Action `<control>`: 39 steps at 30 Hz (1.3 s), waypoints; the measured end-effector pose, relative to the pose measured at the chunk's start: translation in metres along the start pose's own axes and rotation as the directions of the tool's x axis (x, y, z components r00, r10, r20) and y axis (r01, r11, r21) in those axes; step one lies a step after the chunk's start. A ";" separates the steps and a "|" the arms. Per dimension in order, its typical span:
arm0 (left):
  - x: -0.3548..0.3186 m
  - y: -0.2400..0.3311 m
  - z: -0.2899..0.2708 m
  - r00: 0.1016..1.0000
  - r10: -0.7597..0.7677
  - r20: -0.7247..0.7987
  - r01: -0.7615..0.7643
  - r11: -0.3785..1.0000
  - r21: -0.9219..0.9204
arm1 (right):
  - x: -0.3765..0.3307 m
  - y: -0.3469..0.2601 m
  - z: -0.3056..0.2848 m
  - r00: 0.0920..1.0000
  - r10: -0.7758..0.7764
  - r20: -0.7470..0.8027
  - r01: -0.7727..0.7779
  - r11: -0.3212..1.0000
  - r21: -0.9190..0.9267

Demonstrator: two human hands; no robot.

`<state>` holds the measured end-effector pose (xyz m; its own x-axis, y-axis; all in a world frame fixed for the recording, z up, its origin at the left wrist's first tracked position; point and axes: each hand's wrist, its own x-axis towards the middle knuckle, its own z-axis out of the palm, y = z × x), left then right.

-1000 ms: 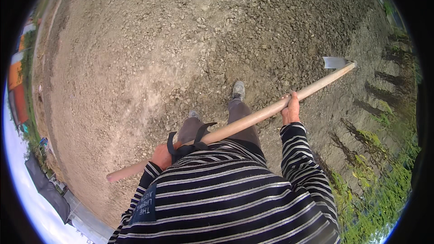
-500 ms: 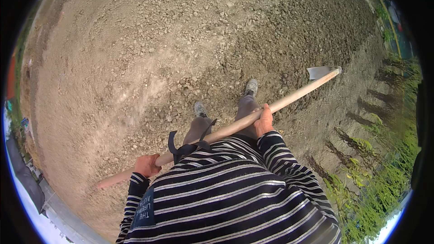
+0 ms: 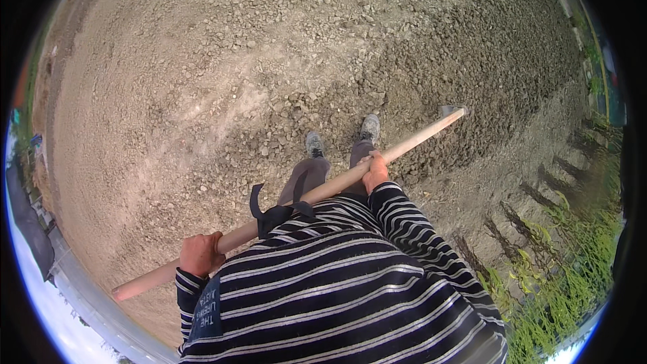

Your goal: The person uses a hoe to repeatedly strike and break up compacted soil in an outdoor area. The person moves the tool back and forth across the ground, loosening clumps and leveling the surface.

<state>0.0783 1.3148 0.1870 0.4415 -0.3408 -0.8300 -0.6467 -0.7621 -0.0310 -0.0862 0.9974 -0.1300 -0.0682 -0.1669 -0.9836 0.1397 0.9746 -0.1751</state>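
Note:
A long-handled hoe [image 3: 337,185] slants across the front of my body, its wooden handle running from lower left to upper right. Near the handle's rear end, my left hand [image 3: 201,254] is closed around the wood. Farther along, about mid-handle, my right hand [image 3: 375,172] grips it too. The metal blade [image 3: 450,110] is at the far right end, over or against dark, crumbly soil; whether it touches is hard to tell. A black strap [image 3: 273,217] tied at my waist lies by the handle, with its loose ends sticking up.
Both my shoes [image 3: 369,127] stand on cloddy soil [image 3: 283,81]. Darker, broken soil [image 3: 485,47] stretches to the upper right. A row of green plants [image 3: 566,276] with bare dark stems borders the right side. A grey-roofed structure [image 3: 30,229] shows at the far left.
The hoe has shifted left and back toward me, its blade now closer to my feet. Both hands have moved left with it, and my left foot has stepped forward beside the right.

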 end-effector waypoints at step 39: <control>0.024 0.063 0.010 0.987 -0.005 -0.159 -0.043 0.954 -0.297 | -0.037 -0.125 0.038 0.974 -0.182 0.138 0.191 0.980 -0.055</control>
<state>0.0422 1.2642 0.1595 0.5380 -0.4202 -0.7307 -0.4515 -0.8757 0.1712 -0.0638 0.8756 -0.0738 0.0447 -0.3605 -0.9317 0.0694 0.9315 -0.3571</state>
